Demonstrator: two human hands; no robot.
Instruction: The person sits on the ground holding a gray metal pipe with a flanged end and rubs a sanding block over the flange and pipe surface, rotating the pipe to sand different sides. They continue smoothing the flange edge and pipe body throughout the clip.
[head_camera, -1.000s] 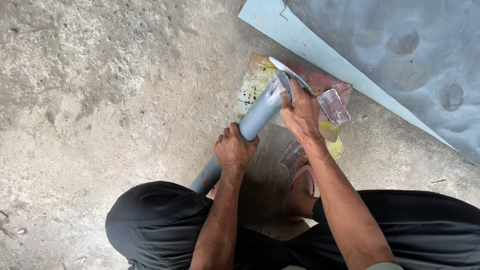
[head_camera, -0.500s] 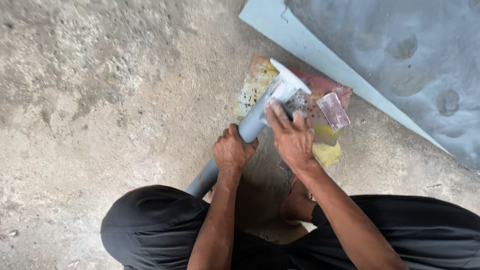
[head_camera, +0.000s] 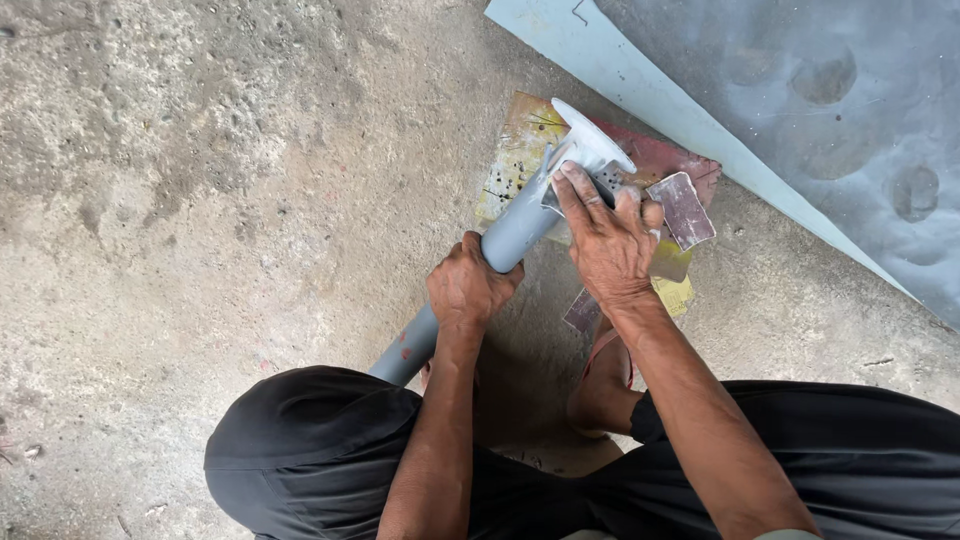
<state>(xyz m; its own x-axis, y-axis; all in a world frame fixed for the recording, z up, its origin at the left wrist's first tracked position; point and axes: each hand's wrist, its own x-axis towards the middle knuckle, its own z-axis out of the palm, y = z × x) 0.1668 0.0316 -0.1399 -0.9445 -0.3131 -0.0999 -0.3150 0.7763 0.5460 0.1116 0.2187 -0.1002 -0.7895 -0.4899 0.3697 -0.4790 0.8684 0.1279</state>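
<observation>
Informal workshop or fabrication yard, worked at floor level. Indicated by rough, stained concrete floor (head_camera: 200, 180), grey-painted sheet-metal panel (head_camera: 800, 110) laid flat, scrap board (head_camera: 520, 150) used as work pad, worn sandpaper pieces (head_camera: 682, 208) scattered nearby.

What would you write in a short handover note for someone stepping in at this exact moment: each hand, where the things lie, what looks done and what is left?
Left hand: wrapped around the grey pipe, holding it tilted above the concrete floor.
Right hand: pressed flat near the pipe's flanged end, with a sandpaper piece sticking out by its fingers.
Beneath: a worn board; more sandpaper scraps beside the foot.
Done: pipe surface looks evenly grey, with red specks low down.
Left: cannot tell how much rubbing remains.
</observation>
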